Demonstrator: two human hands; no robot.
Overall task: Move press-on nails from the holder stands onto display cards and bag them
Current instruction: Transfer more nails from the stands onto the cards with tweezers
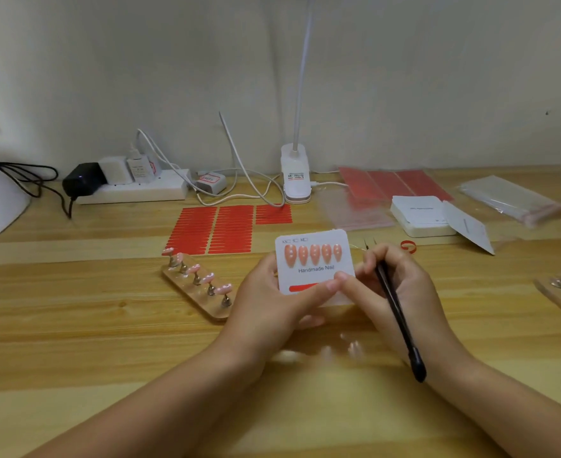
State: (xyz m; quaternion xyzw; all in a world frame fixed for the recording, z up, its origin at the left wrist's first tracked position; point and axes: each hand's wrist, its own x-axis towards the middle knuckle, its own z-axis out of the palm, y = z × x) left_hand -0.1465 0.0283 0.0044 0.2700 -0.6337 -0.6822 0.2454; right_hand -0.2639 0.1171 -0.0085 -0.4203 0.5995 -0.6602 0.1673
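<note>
We hold a white display card (315,264) up off the wooden tabletop (74,312), tilted toward our view, probably so we can check the row of five peach press-on nails (313,254) already stuck along its upper half, above the printed words "Handmade Nail". Our left hand (272,299) grips the card from the left edge and below, thumb curled onto its lower front beside a red strip. Our right hand (394,289) pinches the card's lower right corner with its thumb, while its curled fingers also clamp a pair of black tweezers (394,305), tips pointing away from us, kept ready, it seems, for the next nails. Just left of the card, a wooden holder stand (194,287) lies on the tabletop with five more nails perched on small metal pegs, so half the set appears left to move. Beyond it lie sheets of red adhesive strips (216,229). To the right sit a stack of blank cards (417,214) and clear zip bags (355,208); the nearest bag looks flat and holds nothing we can make out.
</note>
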